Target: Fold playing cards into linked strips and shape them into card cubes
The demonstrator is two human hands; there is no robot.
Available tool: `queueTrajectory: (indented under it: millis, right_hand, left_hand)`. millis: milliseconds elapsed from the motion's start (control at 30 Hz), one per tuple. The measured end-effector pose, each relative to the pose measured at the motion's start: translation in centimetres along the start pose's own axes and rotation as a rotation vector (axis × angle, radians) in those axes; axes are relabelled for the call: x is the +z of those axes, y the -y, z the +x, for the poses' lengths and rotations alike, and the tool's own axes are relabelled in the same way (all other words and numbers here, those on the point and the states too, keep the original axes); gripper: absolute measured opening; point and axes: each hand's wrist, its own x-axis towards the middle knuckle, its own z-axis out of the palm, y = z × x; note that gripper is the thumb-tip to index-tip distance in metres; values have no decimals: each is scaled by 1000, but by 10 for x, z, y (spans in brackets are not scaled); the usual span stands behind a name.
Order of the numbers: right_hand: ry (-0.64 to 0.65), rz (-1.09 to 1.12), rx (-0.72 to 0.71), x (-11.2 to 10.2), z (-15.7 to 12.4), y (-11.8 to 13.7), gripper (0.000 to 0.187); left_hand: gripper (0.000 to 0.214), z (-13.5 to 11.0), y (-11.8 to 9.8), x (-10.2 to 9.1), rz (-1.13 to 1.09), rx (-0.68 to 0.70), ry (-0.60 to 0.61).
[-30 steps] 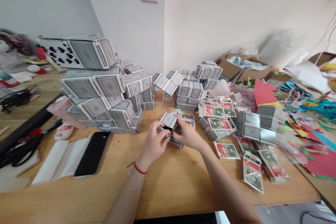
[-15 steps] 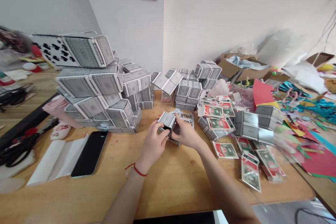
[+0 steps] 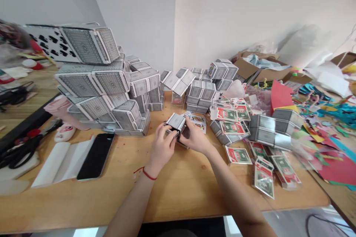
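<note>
Between my two hands is a small block of folded playing cards (image 3: pixel 176 120), grey patterned back facing up. My left hand (image 3: pixel 163 148) grips its left and near side with bent fingers. On its right side, my right hand (image 3: pixel 194 137) presses with thumb and fingers closed. The underside of the block is hidden by my hands. Just behind it, loose playing cards (image 3: pixel 198 119) lie face up on the wooden table (image 3: pixel 178 185). A tall stack of folded-card blocks (image 3: pixel 111 85) rises to the left, and a lower stack (image 3: pixel 200 92) stands behind to the right.
Card boxes (image 3: pixel 237 154) in red and green lie at right, beside more card blocks (image 3: pixel 263 129). A black phone (image 3: pixel 96 157), a white paper roll (image 3: pixel 52 163) and black scissors (image 3: pixel 20 153) are at left. Coloured paper (image 3: pixel 339 163) and a cardboard box (image 3: pixel 258 68) fill the far right.
My view has tilted slightly, so the scene sits a little higher. Both hands keep hold of the card block, with the right fingers shifted slightly along its edge.
</note>
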Motion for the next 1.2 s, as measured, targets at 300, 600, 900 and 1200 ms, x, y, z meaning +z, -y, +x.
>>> queueTrajectory:
  millis: [300, 600, 900, 1200]
  right_hand:
    - [-46, 12, 17, 4, 2, -2, 74]
    - [5, 8, -43, -1, 5, -7, 78]
    - [27, 30, -49, -5, 5, -7, 78]
    - [28, 3, -49, -4, 5, -7, 78]
  left_hand:
    - [23, -1, 1, 6, -6, 21, -42]
    - [21, 0, 4, 4, -24, 26, -27]
    - [21, -1, 6, 3, -43, 33, -44]
    - [21, -3, 6, 3, -61, 33, -61]
